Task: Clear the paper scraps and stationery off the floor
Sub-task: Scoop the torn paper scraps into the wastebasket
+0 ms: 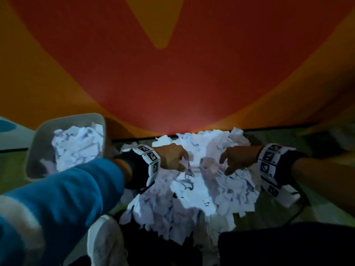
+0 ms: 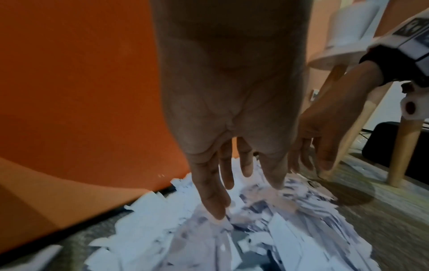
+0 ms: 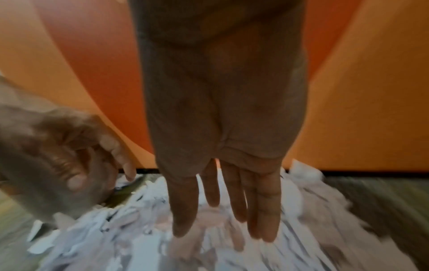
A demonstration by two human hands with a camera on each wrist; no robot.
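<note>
While both hands (image 1: 173,157) reach down, fingers straight, paper scraps (image 1: 194,191) piled beneath

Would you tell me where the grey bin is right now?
In the head view the grey bin sits on the floor at left, beside the paper pile, behind the left forearm.

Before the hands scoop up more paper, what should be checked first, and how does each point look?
1. Left hand empty, fingers straight: ok.
2. Right hand empty, fingers straight: ok.
3. Both hands over the pile of paper scraps: ok.
4. Bin close by on the left, open side up: ok.
5. Room left in the bin: cannot tell, paper already reaches near its rim.
6. Stationery hidden in the pile: cannot tell.
</note>
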